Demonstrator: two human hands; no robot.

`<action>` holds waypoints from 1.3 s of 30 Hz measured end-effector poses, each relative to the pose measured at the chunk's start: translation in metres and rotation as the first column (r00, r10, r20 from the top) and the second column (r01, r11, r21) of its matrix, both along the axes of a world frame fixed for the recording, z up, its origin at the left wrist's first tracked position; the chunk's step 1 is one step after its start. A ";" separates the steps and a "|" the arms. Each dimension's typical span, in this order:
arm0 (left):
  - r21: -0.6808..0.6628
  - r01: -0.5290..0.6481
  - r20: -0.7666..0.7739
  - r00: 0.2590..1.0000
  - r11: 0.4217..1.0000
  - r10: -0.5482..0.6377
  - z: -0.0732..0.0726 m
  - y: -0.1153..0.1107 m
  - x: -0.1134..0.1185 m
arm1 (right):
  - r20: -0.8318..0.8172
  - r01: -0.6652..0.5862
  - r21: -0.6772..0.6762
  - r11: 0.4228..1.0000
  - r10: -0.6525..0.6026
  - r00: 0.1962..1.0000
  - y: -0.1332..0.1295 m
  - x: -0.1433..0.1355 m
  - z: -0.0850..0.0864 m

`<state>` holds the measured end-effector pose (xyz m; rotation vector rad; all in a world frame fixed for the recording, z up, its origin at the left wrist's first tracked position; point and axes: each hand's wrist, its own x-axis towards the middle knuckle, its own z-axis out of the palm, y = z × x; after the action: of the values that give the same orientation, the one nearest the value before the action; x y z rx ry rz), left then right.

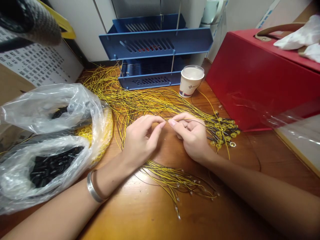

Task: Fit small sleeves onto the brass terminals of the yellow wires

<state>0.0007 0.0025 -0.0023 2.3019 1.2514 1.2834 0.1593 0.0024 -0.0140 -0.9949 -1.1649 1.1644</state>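
Note:
My left hand [141, 138] is closed in a pinch, thumb and forefinger tips together on a thin yellow wire [167, 120]. My right hand [192, 135] pinches the same wire just beside it, its other fingers curled in. The pinched tips nearly meet, and what lies between them is too small to make out. Behind both hands spreads a tangle of yellow and black wires [150, 96]. Its right ends carry black sleeves and yellow hexagonal nuts [225, 131]. Below my hands lies another wire bundle [172, 175], with small clear tips.
At left, a plastic bag [15, 180] holds black tubular parts [55, 166], beside yellow hexagonal nuts [101, 146]. A blue letter tray [157, 43] stands at the back, with a paper cup [191, 81] by it. A red box [262, 76] borders the wooden table [140, 216] at right.

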 end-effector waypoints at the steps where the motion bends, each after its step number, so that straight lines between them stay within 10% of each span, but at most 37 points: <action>1: 0.000 0.001 0.002 1.000 1.000 -0.001 0.000 0.000 0.000 | 0.006 -0.006 0.003 1.000 0.006 1.000 0.000 0.000 0.000; 39: -0.124 -0.087 -0.050 0.995 0.989 0.081 -0.002 -0.001 -0.001 | 0.027 0.005 -0.050 0.999 -0.004 1.000 0.000 -0.002 0.002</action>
<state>0.0001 0.0016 -0.0040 2.2227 1.4154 1.1494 0.1572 0.0026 -0.0117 -1.0536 -1.1585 1.1849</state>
